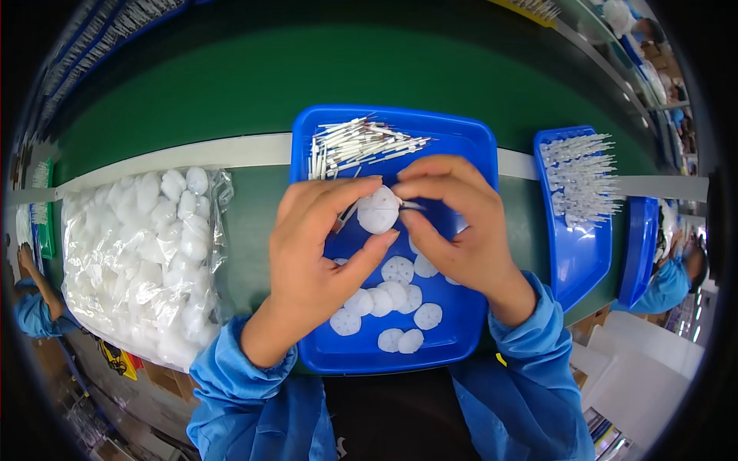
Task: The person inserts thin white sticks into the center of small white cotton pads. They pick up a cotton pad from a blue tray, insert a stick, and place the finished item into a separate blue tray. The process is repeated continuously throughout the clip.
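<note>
My left hand (319,246) pinches a round white plastic disc (378,211) between thumb and fingers, over a blue tray (469,146). My right hand (453,223) touches the same disc from the right, fingertips closed on a thin pin at its edge. A heap of thin white-and-metal pins (357,144) lies at the tray's far end. Several more white discs (388,303) lie in the tray's near half, partly hidden under my hands.
A clear plastic bag of white round parts (142,261) lies left of the tray. A second blue tray (576,253) with rows of white pins stands at the right, another blue tray (638,246) beyond it. Other persons in blue sleeves are at both edges.
</note>
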The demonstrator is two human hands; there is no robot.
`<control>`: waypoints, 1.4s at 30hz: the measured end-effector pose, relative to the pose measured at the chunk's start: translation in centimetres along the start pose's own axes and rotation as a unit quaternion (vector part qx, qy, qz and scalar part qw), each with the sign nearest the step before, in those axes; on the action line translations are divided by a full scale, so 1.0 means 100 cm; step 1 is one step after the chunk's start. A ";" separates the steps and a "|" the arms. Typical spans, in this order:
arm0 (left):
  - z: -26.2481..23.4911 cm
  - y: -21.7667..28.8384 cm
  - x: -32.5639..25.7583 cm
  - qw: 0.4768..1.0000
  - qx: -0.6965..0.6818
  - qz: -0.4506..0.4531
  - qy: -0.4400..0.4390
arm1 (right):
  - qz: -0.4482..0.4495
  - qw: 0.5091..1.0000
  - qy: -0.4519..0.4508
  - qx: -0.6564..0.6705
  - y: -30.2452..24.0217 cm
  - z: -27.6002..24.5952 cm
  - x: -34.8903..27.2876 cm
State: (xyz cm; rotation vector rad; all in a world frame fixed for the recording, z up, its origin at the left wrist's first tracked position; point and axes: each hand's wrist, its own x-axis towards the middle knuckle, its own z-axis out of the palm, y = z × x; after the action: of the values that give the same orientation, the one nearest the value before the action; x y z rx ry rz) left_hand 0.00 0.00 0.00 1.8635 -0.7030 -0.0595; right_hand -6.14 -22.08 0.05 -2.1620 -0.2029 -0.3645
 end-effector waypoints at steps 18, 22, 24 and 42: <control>0.003 -0.003 0.005 0.984 0.057 0.169 0.003 | 0.108 0.935 -0.018 0.336 -0.003 0.005 -0.003; 0.007 -0.003 0.003 0.984 0.058 0.170 0.013 | 0.120 0.939 -0.026 0.321 -0.001 0.006 -0.005; 0.008 -0.004 0.002 0.984 0.061 0.167 0.012 | 0.126 0.941 -0.025 0.313 -0.002 0.006 -0.005; 0.007 -0.004 0.000 0.985 0.065 0.156 0.029 | 0.158 0.901 -0.081 0.395 0.000 0.002 -0.004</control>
State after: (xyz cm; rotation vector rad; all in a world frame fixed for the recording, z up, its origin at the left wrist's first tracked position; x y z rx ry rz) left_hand -0.06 -0.49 -0.61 1.8489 -0.9698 0.2481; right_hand -6.43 -21.87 -0.18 -1.3782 -0.0665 0.0915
